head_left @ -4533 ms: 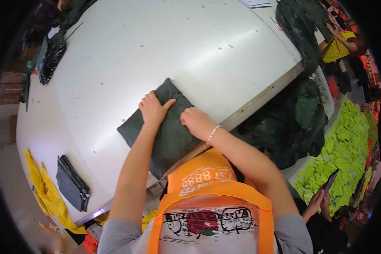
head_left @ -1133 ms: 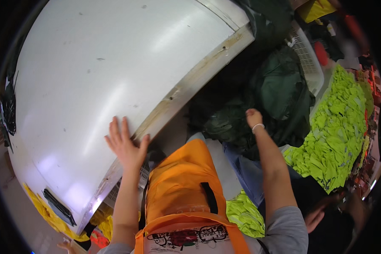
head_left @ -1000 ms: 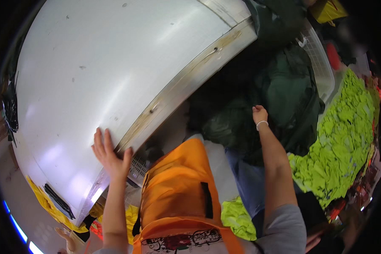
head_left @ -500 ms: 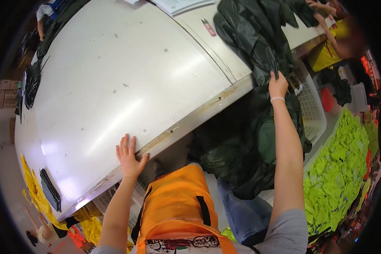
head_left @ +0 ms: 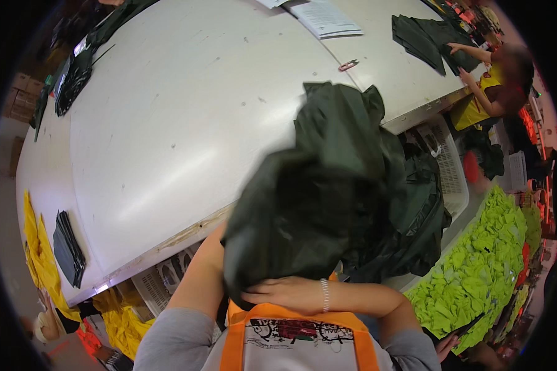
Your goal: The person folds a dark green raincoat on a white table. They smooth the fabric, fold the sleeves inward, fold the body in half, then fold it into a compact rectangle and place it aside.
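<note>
A crumpled dark green garment [head_left: 315, 204] of smooth, thin fabric hangs bunched in front of me, partly over the table edge; part of it is blurred. My right hand [head_left: 284, 294], with a pale coiled band on the wrist, is drawn in near my chest and closed on the garment's near end. My left forearm reaches up behind the fabric, which hides my left hand and its fingers. More dark green fabric [head_left: 424, 210] hangs to the right, by a white basket.
The white table [head_left: 167, 105] carries papers [head_left: 328, 18], small red-handled snips [head_left: 348, 65] and a dark folded stack [head_left: 68, 247]. At right are a white basket [head_left: 455, 161] and a lime-green garment heap [head_left: 476, 266]. A co-worker in yellow [head_left: 492, 86] handles dark pieces [head_left: 436, 43].
My right hand has brought the dark garment from the table's right side toward my chest. My left hand has left the table edge and gone behind the fabric. The view has shifted.
</note>
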The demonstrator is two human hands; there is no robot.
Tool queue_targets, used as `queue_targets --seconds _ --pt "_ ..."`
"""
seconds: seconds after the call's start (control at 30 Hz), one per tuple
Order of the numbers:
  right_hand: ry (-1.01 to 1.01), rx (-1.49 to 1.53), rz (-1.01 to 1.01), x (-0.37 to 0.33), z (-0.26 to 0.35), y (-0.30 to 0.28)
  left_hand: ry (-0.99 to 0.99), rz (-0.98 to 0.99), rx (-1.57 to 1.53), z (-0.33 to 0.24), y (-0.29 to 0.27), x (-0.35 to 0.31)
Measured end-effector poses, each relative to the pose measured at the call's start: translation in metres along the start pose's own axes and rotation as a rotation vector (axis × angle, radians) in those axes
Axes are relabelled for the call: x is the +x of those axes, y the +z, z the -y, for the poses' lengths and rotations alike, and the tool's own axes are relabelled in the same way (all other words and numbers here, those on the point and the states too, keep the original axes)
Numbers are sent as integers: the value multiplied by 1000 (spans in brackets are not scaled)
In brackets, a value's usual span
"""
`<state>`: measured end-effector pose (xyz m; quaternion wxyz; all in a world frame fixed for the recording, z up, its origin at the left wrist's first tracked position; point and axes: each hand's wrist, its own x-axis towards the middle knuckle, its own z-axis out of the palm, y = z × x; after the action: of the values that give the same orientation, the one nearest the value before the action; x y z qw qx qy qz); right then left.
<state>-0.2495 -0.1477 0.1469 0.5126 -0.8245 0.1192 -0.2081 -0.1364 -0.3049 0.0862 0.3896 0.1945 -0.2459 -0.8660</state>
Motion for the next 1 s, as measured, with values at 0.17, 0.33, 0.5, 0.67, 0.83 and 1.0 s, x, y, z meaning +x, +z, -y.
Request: queue_targets --seconds 0.17,0.33,0.5,0.67,0.83,1.0 --pt "381 481 -932 -47 23 -77 -92 -293 402 5 -12 -103" --pt "738 346 -965 -69 -90 -86 194 152 459 0 -13 -181" --pt "737 1473 -585 11 -156 17 201 432 694 -15 0 -234" --pt "796 1243 -434 25 -234 95 150 592 759 -21 -4 -283" --pt "677 412 -470 53 -134 78 145 544 735 -33 -3 -323" --pt "580 -225 -1141 -7 -63 -62 187 57 580 -63 -6 -360"
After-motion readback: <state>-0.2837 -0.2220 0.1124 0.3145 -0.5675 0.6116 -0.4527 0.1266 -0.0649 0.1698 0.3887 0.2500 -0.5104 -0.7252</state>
